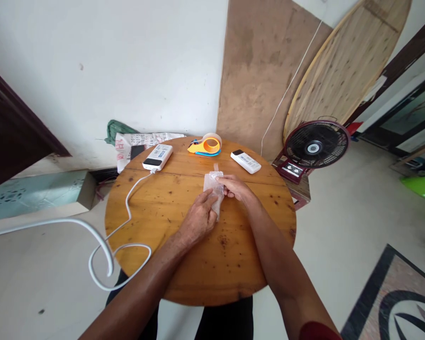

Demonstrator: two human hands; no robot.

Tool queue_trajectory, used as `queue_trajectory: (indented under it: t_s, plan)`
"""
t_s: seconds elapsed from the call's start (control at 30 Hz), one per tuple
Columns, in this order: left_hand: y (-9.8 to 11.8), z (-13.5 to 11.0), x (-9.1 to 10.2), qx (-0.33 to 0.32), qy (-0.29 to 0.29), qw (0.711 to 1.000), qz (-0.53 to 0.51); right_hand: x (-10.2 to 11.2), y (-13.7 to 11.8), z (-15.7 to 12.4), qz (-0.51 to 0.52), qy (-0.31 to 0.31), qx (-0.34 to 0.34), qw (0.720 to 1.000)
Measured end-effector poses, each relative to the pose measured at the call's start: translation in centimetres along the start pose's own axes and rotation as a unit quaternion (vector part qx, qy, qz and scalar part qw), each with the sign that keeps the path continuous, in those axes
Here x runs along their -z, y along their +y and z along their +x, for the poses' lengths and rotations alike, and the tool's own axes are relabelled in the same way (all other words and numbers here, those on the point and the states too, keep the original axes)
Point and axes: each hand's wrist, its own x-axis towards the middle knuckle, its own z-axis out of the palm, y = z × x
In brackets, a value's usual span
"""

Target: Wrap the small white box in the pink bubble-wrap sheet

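Observation:
A small packet wrapped in clear bubble wrap [213,185] lies near the middle of the round wooden table [184,264]. My left hand [198,219] presses on its near end with curled fingers. My right hand [236,187] grips its right side, fingers closed around the wrap. A short strip of tape [216,167] sticks out from the packet's far end.
An orange tape dispenser [206,145] sits at the table's far edge. Left of it lies a white power bank [157,157] with a white cable [127,208] trailing off the table. A white remote [245,161] lies at the far right. A floor fan [315,144] stands beyond the table.

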Motion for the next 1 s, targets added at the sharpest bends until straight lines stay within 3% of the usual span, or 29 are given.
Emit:
queue_trajectory:
  t_s: [0.1,0.23,0.47,0.7,0.87,1.0]
  plan:
    - [-0.2,-0.1,-0.2,0.001,0.006,1.000,-0.003,0.1,0.1,0.0,0.005,-0.005,-0.012,1.000]
    - [-0.2,0.0,-0.1,-0.004,0.012,1.000,0.003,-0.4,0.4,0.3,0.001,0.008,0.019,1.000]
    - [0.8,0.1,1.2,-0.024,0.000,0.995,0.092,-0.7,1.8,1.7,-0.065,0.075,0.081,0.992]
    - [1.3,0.0,1.3,-0.034,0.010,0.991,0.130,-0.5,2.5,2.2,-0.100,0.118,0.101,0.983]
    - [1.3,0.0,1.4,-0.037,0.010,0.992,0.122,-0.7,2.2,1.7,-0.061,0.121,0.133,0.982]
    - [1.2,0.1,1.3,-0.036,0.010,0.993,0.115,-1.1,1.5,0.9,0.007,0.106,0.112,0.988]
